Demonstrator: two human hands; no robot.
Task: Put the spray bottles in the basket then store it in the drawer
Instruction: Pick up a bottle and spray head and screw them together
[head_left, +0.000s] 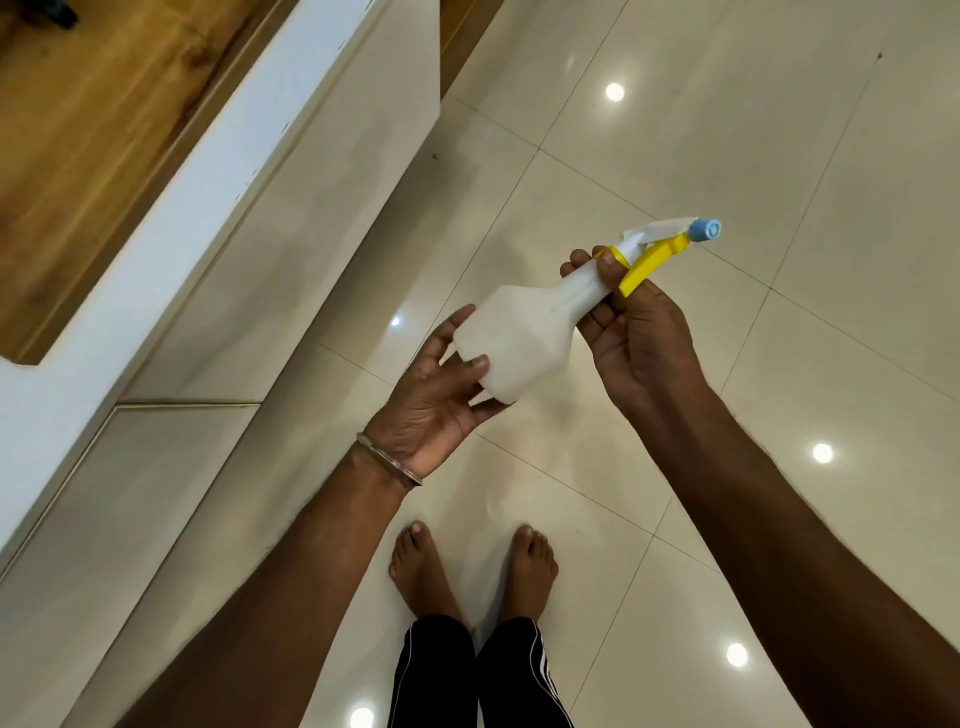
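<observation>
A white spray bottle (524, 338) with a yellow trigger and a blue nozzle lies tilted in the air above the floor, nozzle pointing up and right. My right hand (631, 332) grips its neck just below the trigger. My left hand (441, 389) cups the bottle's base, fingers spread around it. No basket is in view. Whether the white cabinet front holds the drawer I cannot tell.
A white cabinet (223, 218) with a wooden top (88, 130) runs along the left. Glossy cream floor tiles (753, 156) fill the rest, with light spots reflected. My bare feet (470, 571) stand below the hands.
</observation>
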